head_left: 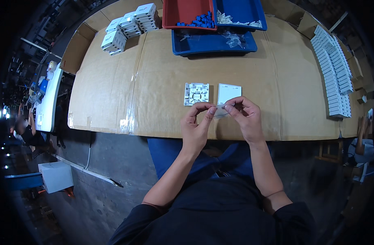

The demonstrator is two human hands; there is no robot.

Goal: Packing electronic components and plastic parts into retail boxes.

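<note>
A small clear plastic bag [222, 112] is stretched between my two hands above the near part of the table. My left hand [196, 127] pinches its left side between thumb and fingers. At the opposite side, my right hand [249, 119] pinches it too; whatever is inside is too small to make out. Just beyond my left hand lies an open white square plastic housing [196, 94] with moulded parts showing. Beside it, to the right, is a flat white cover [229, 93], partly hidden by my right fingers.
Stacks of white boxes [130, 24] stand at the far left. A red tray [170, 14] holds blue pieces, a blue tray [257, 9] white ones, and a lower blue tray [211, 47] clear bags. White housings [331, 73] line the right. Cardboard [162, 81] covers the table.
</note>
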